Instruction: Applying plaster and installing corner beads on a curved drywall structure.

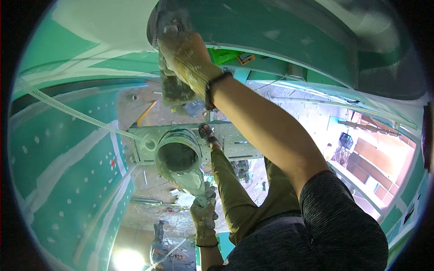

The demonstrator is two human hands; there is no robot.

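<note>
My left hand [203,219], in a pale work glove with dark grey fingers, is closed round the handle of a putty knife smeared with grey compound [191,181]. Just beyond its blade is a grey-coated bucket [199,149] with a dark inside. Stretched far up, my gloved right hand [192,58] is at the end of a curved green board [271,34], beside its perforated edge strip [154,27]. Its fingers look curled, next to a blurred grey, compound-smeared piece [176,89]. What they grip is partly hidden.
A long perforated metal platform [233,147] is under the bucket and one of my feet. A white perforated strip [68,108] slants across the left. Green boards [68,171] with pale filled seams stand at left. Below, the floor holds scattered debris and a dark crate [346,140].
</note>
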